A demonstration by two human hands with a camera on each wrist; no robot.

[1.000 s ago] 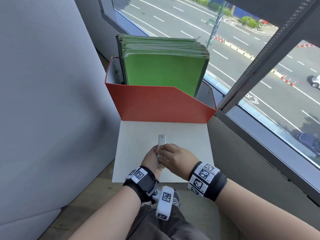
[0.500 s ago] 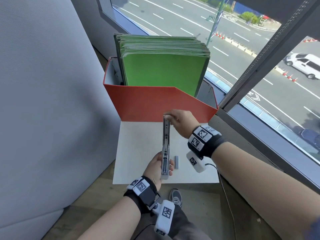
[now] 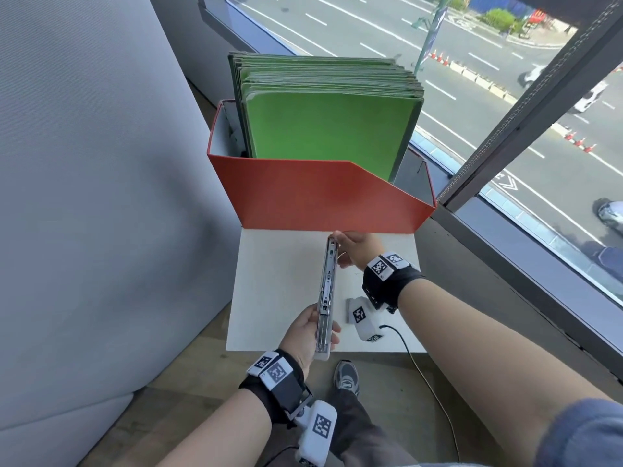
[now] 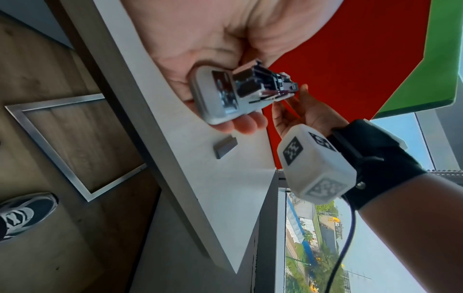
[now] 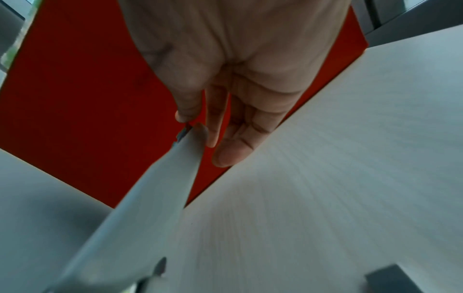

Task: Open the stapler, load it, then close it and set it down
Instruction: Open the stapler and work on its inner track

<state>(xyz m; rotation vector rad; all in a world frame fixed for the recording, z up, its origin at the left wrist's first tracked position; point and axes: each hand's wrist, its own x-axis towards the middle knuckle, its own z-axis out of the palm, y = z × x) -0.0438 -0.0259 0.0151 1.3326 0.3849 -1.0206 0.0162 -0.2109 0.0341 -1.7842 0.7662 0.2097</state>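
Head view, left hand [image 3: 305, 332]: fingers are curled around the near end of the stapler [image 3: 326, 298].
Right hand [image 3: 354, 249]: the far tip of the lifted stapler top is pinched between thumb and fingertips.
Stapler: held swung fully open above the tabletop [image 3: 279, 281] (its metal channel faces up).
Staple strip [image 4: 225, 146]: lying on the tabletop, just beside the left hand.
Red file box [image 3: 320, 197]: standing behind, filled with green folders [image 3: 323, 129].

A file box [image 3: 320, 197] stands along the worktop's [image 3: 279, 284] far edge with folders [image 3: 328, 129] upright in it, the opened stapler [image 3: 326, 298] is held above the middle, and a staple strip [image 4: 225, 146] lies just right of it near the front edge.
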